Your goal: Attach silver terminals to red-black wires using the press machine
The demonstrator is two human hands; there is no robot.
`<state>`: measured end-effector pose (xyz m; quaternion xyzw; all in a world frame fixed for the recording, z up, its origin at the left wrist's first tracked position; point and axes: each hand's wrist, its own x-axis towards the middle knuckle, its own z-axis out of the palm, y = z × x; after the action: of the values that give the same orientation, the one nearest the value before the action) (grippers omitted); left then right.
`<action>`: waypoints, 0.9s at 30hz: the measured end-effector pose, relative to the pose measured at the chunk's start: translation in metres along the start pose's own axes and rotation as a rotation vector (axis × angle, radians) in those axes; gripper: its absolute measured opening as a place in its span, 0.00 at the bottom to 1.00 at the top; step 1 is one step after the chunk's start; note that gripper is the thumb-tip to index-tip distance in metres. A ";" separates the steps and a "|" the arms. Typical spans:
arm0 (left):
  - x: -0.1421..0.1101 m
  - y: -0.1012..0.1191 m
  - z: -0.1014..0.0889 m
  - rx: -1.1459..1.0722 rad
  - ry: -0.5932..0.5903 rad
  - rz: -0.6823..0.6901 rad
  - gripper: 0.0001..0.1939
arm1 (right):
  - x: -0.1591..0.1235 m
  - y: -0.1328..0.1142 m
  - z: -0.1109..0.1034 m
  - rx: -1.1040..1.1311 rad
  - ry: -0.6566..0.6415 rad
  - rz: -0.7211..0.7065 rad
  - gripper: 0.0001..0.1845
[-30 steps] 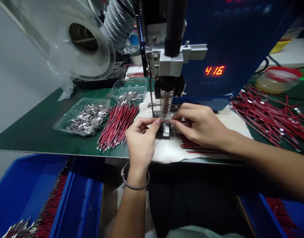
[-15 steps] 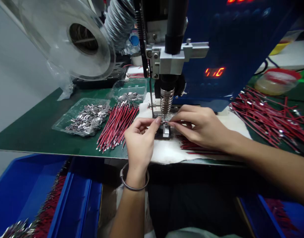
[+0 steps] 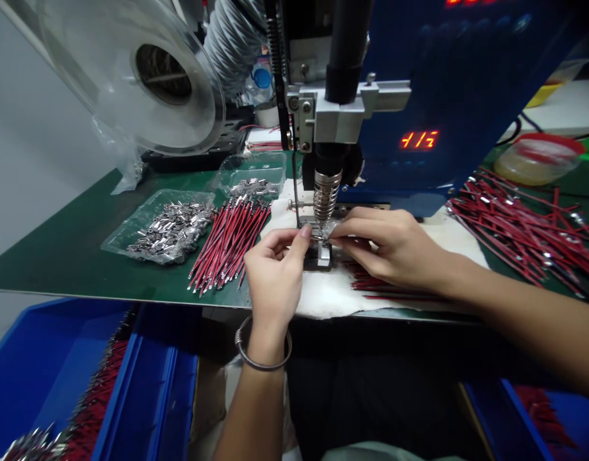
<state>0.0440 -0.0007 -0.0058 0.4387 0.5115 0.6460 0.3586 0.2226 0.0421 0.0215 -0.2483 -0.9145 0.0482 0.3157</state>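
Observation:
My left hand (image 3: 274, 274) pinches thumb and forefinger at the small metal fixture (image 3: 319, 253) under the ribbed tip (image 3: 326, 195) of the blue machine. What it pinches is too small to make out. My right hand (image 3: 389, 246) comes in from the right, its fingertips pinched together at the same spot, over a few red wires (image 3: 371, 282) lying on the white cloth (image 3: 323, 291). A metal bangle (image 3: 262, 342) circles my left wrist.
Left of the fixture lie a bundle of red wires (image 3: 227, 240) and clear trays of silver terminals (image 3: 172, 225). A heap of finished red wires (image 3: 525, 224) lies at the right. Blue bins (image 3: 49, 371) sit below the green bench. A clear reel (image 3: 145, 70) hangs upper left.
Both hands stay pinched at the fixture, almost unmoved. The machine's red display changed from 416 to a new, partly blurred number.

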 end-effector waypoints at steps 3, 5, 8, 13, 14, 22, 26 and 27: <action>0.000 0.000 -0.001 0.003 -0.008 -0.009 0.12 | 0.001 -0.001 -0.001 -0.007 -0.017 0.022 0.09; -0.001 0.000 -0.001 0.009 -0.012 -0.010 0.12 | 0.001 -0.002 -0.002 -0.018 -0.030 0.036 0.10; 0.000 0.000 -0.001 0.026 -0.009 -0.003 0.12 | 0.002 -0.002 -0.003 -0.039 -0.040 0.054 0.10; -0.001 0.003 0.001 0.042 -0.003 -0.017 0.14 | 0.002 -0.001 -0.004 -0.043 -0.053 0.059 0.10; -0.001 0.004 0.001 0.047 0.001 -0.020 0.14 | 0.002 -0.001 -0.004 -0.044 -0.052 0.058 0.10; -0.001 0.002 0.000 0.063 -0.009 -0.007 0.15 | 0.003 -0.001 -0.005 -0.036 -0.053 0.046 0.11; -0.001 0.002 0.000 0.079 -0.009 -0.015 0.15 | 0.002 0.000 -0.005 -0.050 -0.050 0.036 0.10; -0.001 0.003 0.000 0.083 -0.007 -0.015 0.15 | 0.002 0.000 -0.005 -0.049 -0.047 0.037 0.10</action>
<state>0.0442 -0.0024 -0.0035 0.4513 0.5400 0.6201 0.3467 0.2239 0.0424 0.0264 -0.2718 -0.9178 0.0373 0.2871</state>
